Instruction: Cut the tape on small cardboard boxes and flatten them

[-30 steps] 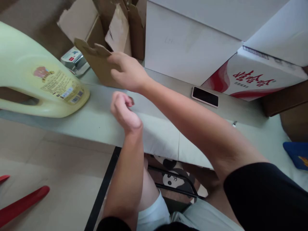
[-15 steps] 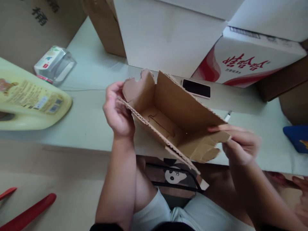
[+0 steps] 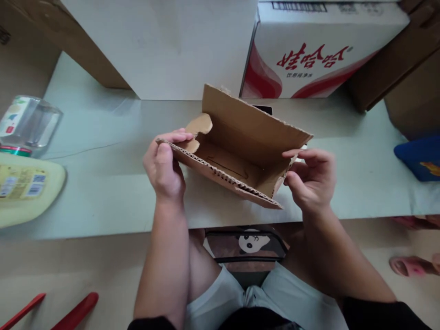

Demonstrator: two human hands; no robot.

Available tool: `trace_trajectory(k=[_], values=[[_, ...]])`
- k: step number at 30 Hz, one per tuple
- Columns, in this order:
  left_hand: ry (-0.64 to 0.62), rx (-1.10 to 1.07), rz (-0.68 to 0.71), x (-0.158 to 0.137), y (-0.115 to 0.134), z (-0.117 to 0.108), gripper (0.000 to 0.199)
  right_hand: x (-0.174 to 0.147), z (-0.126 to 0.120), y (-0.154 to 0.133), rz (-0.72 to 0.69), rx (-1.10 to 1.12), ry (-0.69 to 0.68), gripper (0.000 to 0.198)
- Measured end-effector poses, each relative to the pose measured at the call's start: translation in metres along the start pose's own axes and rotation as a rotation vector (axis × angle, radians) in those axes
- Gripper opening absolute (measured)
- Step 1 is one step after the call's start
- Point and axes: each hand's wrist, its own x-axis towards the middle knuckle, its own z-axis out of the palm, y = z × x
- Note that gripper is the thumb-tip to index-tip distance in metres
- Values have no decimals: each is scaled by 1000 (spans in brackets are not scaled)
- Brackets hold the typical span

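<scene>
Cardboard box (image 3: 252,130), left grip (image 3: 164,169) and right grip (image 3: 312,179) closed on its ends, yellow bottle (image 3: 41,201) cut off at left

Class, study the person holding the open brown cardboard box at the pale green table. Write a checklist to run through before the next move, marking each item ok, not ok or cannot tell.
1. Left hand gripping the left end of the open brown cardboard box: ok.
2. Right hand on the box's right end, thumb and fingers at the edge: ok.
3. Box mouth open, inside in view: ok.
4. Base resting on the pale green table: cannot tell; the near wall hides it.
5. Flat black object behind the box fully visible: not ok; mostly covered.
6. Pale yellow plastic bottle apart from the box: ok.
</scene>
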Motion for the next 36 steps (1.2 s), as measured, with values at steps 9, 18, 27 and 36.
trace_trajectory(k=[9, 18, 27, 36], values=[[-8, 58, 31, -2, -4, 7, 33, -9, -1, 1, -76, -311, 138, 39], [28, 191, -44, -3, -14, 4, 32, -8, 3, 10, 30, -69, -82, 18], [-59, 281, -47, 5, -26, -8, 32, -14, 1, 26, 21, -20, -87, 36], [-127, 311, -35, 3, -21, -7, 17, -16, 2, 23, -11, -28, -91, 28]])
